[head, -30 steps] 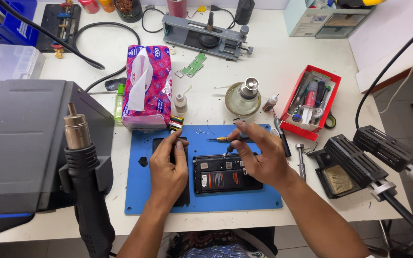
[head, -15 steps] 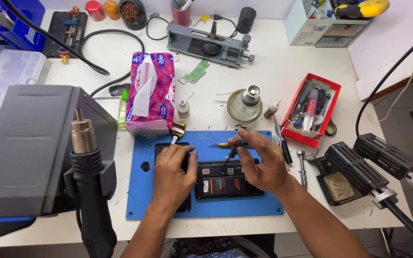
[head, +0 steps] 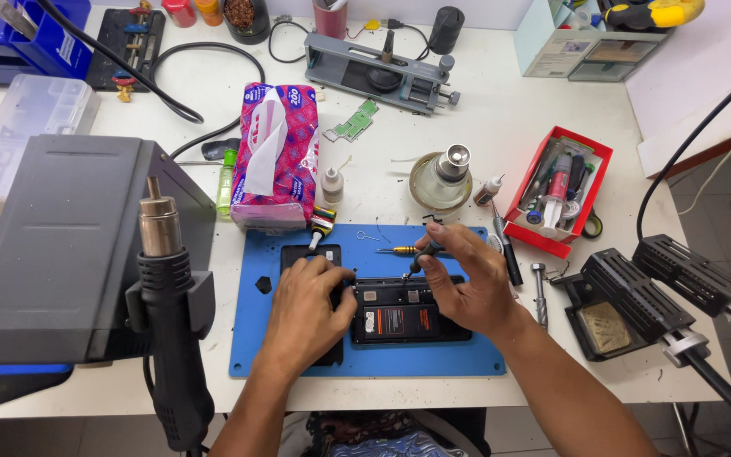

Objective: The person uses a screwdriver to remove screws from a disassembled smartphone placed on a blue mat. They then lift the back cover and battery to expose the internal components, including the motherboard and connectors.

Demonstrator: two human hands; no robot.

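Low in the frame's centre, the opened phone [head: 410, 311] lay on the blue mat [head: 467, 360], long axis left-right. The left hand [head: 305, 315] pressed its left end; the right hand [head: 467, 283] pinched dark tweezers [head: 422, 254], tips angled down-left onto the phone's upper edge.

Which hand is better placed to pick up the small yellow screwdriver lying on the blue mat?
Right. The right hand sits just below the yellow screwdriver; the left hand rests flat, steadying the opened phone.

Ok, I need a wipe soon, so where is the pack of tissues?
In the head view, the pink tissue pack lies left of centre on the white table, just behind the blue mat, beside the grey box.
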